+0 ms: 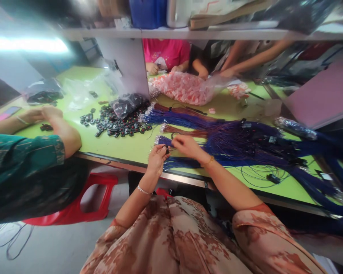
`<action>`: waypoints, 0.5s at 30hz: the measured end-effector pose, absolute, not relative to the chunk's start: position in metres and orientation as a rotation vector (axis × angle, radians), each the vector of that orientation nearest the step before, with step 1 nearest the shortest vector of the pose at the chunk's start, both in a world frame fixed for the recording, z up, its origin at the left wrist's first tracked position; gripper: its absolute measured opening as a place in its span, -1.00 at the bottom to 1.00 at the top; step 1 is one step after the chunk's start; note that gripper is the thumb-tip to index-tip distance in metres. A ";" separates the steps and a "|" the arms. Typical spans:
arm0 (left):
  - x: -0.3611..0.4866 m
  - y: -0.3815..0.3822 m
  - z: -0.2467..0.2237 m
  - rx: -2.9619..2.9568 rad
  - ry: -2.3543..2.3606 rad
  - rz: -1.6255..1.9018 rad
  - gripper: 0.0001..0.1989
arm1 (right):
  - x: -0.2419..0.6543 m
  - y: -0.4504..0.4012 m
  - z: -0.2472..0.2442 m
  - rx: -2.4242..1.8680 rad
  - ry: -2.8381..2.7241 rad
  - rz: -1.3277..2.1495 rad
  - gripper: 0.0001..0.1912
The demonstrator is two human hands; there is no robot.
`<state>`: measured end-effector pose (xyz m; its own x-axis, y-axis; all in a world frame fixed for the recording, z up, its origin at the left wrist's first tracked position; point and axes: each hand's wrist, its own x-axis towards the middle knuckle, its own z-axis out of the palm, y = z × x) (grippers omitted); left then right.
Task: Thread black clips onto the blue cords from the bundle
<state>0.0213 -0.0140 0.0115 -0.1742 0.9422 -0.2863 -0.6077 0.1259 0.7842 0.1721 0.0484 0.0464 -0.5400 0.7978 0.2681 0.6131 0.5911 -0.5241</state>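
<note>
Near the table's front edge, my left hand (157, 158) pinches a small black part (167, 150) between thumb and fingers. Just to its right, my right hand (187, 146) is closed, with a thin dark wire (173, 134) at its fingertips. Beneath and beside both hands lie bundles of blue wires (185, 163) and brown wires (185, 131), their pale tips toward the left. A heap of small black connectors (117, 123) is spread on the green tabletop (94, 146), left of the wires.
A person in a green sleeve (25, 152) leans on the table at left, by a red stool (100, 194). Across the table, people's hands work near a bag of pink pieces (185, 87). A shelf (148, 34) crosses above; more wires stretch right.
</note>
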 end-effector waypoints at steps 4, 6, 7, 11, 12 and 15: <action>0.019 -0.010 0.009 0.377 1.014 1.463 -0.77 | 0.195 0.105 0.040 -1.571 -2.247 0.294 -0.77; 0.018 -0.009 0.007 0.373 1.014 1.463 -0.78 | 0.200 0.125 0.032 -1.724 -2.319 0.242 -0.79; 0.018 -0.009 0.006 0.378 1.011 1.461 -0.78 | 0.202 0.130 0.028 -1.756 -2.358 0.239 -0.79; 0.018 -0.009 0.005 0.397 1.013 1.445 -0.79 | 0.202 0.135 0.021 -1.713 -2.482 0.189 -0.77; 0.018 -0.009 0.005 0.400 1.015 1.442 -0.79 | 0.202 0.134 0.021 -1.693 -2.504 0.159 -0.77; 0.019 -0.009 0.005 0.411 1.021 1.442 -0.79 | 0.202 0.131 0.026 -1.650 -2.524 0.056 -0.74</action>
<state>0.0190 -0.0094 0.0054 -0.1768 0.9299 -0.3226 -0.6134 0.1522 0.7749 0.2023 0.1314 0.0256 -0.3959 0.9143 0.0851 0.9097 0.4032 -0.0996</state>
